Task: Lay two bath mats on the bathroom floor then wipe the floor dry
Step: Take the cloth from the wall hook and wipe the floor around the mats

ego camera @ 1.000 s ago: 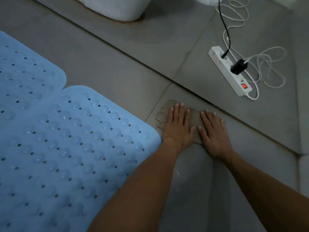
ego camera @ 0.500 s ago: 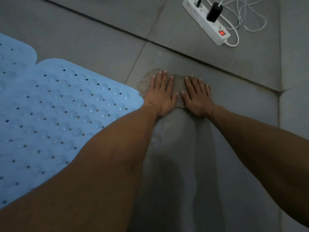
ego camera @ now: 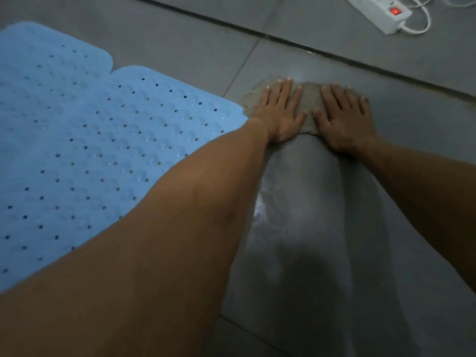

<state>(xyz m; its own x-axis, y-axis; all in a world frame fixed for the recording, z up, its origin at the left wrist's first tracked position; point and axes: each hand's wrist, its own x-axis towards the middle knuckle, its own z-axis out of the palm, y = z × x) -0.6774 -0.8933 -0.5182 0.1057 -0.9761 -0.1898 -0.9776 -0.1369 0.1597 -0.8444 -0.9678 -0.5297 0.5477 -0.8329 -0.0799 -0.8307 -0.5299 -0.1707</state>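
Note:
Two light blue perforated bath mats lie flat on the grey tile floor at the left: one (ego camera: 116,150) close to my left forearm, the other (ego camera: 38,60) behind it, their edges meeting. A small grey-brown cloth (ego camera: 309,99) lies on the floor just right of the near mat's corner. My left hand (ego camera: 279,117) and my right hand (ego camera: 345,122) press flat on the cloth side by side, fingers extended. A wet, shiny streak (ego camera: 296,215) runs on the tile from the cloth back toward me, between my forearms.
A white power strip (ego camera: 383,14) with a lit red switch and a white cord lies on the floor at the top right, beyond a dark grout line (ego camera: 334,56). Grey tiles stretch to the right and front.
Both hands stayed flat on the cloth and slid it over the floor, leaving a wet streak behind them. The view tilted down, so the power strip has shifted to the top edge.

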